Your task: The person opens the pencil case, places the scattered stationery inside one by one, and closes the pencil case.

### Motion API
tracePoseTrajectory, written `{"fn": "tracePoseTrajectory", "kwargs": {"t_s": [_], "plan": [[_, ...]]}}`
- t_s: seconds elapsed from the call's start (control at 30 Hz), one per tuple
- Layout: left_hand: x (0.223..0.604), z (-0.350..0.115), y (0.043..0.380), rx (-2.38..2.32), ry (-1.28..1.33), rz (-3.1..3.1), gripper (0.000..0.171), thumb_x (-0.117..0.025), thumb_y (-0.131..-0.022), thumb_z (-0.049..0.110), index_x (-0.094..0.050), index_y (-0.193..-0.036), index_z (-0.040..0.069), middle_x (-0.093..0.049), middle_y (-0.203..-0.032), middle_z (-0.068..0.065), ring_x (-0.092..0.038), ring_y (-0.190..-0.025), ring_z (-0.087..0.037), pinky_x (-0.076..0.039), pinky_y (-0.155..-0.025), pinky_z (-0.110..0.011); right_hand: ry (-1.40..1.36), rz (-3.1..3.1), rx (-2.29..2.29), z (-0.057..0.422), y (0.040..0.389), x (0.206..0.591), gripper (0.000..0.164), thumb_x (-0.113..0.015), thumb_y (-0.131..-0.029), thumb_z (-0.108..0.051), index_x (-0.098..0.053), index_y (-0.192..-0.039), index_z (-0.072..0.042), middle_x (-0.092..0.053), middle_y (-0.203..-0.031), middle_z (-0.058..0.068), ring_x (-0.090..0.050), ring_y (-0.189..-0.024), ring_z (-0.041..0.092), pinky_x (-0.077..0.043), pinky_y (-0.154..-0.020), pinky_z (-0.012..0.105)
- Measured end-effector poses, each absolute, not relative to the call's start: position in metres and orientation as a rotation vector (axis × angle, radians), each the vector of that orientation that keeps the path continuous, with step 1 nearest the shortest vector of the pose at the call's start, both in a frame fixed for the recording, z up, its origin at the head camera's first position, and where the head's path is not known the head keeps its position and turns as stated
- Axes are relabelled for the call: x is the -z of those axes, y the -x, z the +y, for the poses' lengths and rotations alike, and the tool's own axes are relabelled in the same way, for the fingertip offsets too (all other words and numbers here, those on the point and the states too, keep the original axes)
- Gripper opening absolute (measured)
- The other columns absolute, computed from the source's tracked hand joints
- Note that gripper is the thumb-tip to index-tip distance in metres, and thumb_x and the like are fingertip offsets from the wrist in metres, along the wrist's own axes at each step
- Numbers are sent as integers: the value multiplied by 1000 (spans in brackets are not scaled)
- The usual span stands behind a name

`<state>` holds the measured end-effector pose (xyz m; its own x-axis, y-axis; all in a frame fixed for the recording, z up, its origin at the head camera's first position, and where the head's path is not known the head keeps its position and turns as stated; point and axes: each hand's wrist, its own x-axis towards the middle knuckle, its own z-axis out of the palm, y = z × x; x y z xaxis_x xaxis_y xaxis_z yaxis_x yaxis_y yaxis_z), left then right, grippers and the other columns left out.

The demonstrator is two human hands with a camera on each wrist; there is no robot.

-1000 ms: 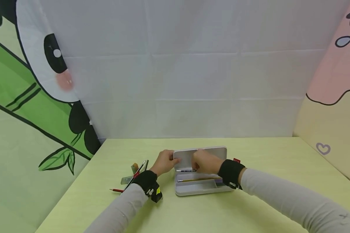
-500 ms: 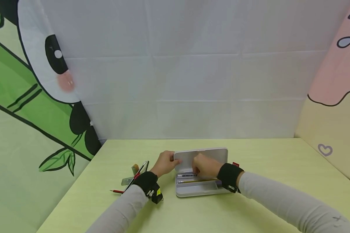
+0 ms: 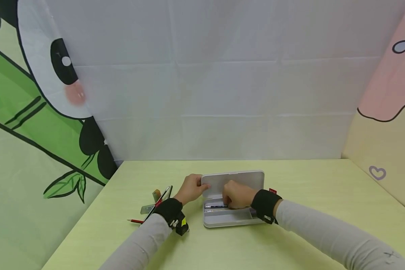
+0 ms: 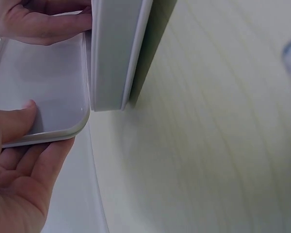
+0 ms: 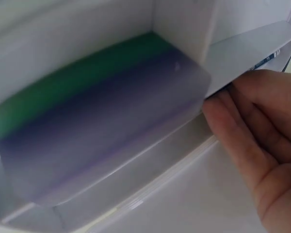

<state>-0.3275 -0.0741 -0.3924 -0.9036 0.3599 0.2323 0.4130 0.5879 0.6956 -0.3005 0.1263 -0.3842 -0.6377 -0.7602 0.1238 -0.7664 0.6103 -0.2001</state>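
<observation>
An open white pencil case (image 3: 222,224) lies on the table, its lid (image 3: 212,183) raised at the back. My left hand (image 3: 191,188) pinches the lid's left edge, thumb inside and fingers behind, as the left wrist view shows. Over the tray my right hand (image 3: 239,194) pinches a slim pen (image 3: 216,206) with dark print, lying lengthwise at the back compartment. A pencil (image 3: 214,210) lies just in front of it, partly covered by the hand. In the right wrist view, a green, purple and white eraser (image 5: 102,111) fills a small compartment beside my right fingers.
Left of the case lies a loose pile: a red pencil (image 3: 135,221), a greyish flat block (image 3: 146,209), a tan and green block (image 3: 156,195) and a few crossed pens (image 3: 164,194). My left forearm passes close by them. A pale cloth wall rises behind the table.
My right hand has lowered the pen from near the lid into the tray and shifted slightly toward me. The pencil there is now more covered. My left hand keeps its hold on the lid.
</observation>
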Motion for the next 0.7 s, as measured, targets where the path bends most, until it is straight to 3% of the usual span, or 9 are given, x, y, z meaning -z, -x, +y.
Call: {"fn": "tracePoseTrajectory", "kwargs": {"t_s": [0.23,0.47,0.57,0.7], "plan": [[392,-75,327,1221,687,-2733,12,-70,-86,7,-72,-92,-3,-74,-84,-17,-62,-68,-10,-44,-57,-19,-1318,-2828,-398,128,298,384,13,-72,-73,7,-77,-76,-5,-73,-71,3,-59,-59,0,-46,-56,12],[393,-74,327,1230,682,-2738,14,-69,-87,7,-72,-95,-4,-75,-88,-18,-71,-78,-21,-53,-63,-25,-1299,-2751,-477,135,290,380,12,-70,-76,8,-76,-77,-3,-73,-73,5,-63,-64,5,-49,-60,14],[394,-73,325,1243,698,-2746,14,-68,-88,7,-71,-96,-4,-74,-89,-19,-71,-79,-23,-52,-63,-25,-1163,-2588,-674,145,284,372,9,-71,-79,4,-76,-82,-3,-74,-77,5,-66,-67,9,-51,-62,15],[395,-72,325,1244,733,-2756,13,-67,-88,7,-71,-95,-3,-74,-90,-18,-71,-80,-22,-51,-62,-23,-744,-2243,-1026,167,276,356,11,-75,-79,0,-74,-90,-1,-74,-85,11,-69,-73,12,-55,-66,17]]}}
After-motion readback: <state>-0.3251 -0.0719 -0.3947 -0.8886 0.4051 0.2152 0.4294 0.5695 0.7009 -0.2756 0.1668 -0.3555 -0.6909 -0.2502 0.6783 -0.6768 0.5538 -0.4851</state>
